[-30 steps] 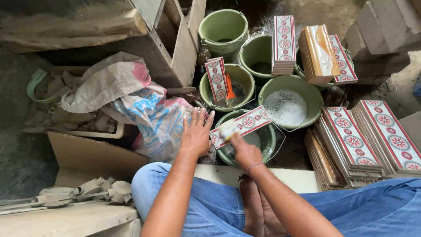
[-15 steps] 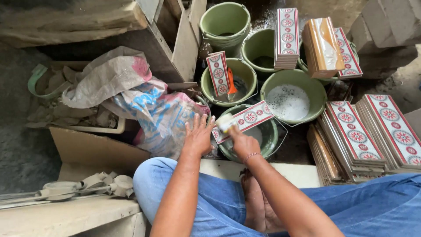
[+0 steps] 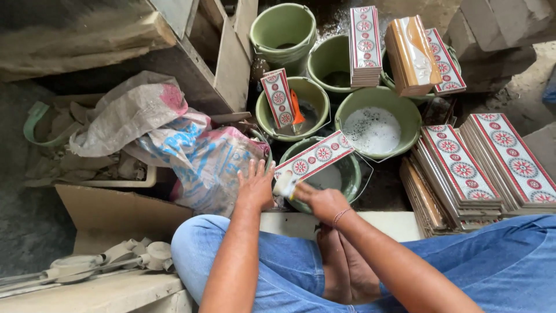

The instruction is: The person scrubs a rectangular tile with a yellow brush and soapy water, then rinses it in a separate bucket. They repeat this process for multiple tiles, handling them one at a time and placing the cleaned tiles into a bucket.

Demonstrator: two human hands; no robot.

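Looking down from the head view, I see a long tile [image 3: 314, 160] with red-and-white rosettes lying across a green bucket [image 3: 351, 174]; left hand [image 3: 255, 186] spread flat beside it, fingers apart; right hand [image 3: 322, 201] clamped on a pale sponge [image 3: 284, 184] touching the tile's near end.

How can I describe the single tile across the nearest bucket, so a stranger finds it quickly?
Start at the cluster of green buckets. On the bucket nearest the knees lies one long patterned tile, by the right hand. Unlike the stacked tiles, it lies singly, bridging the rim.
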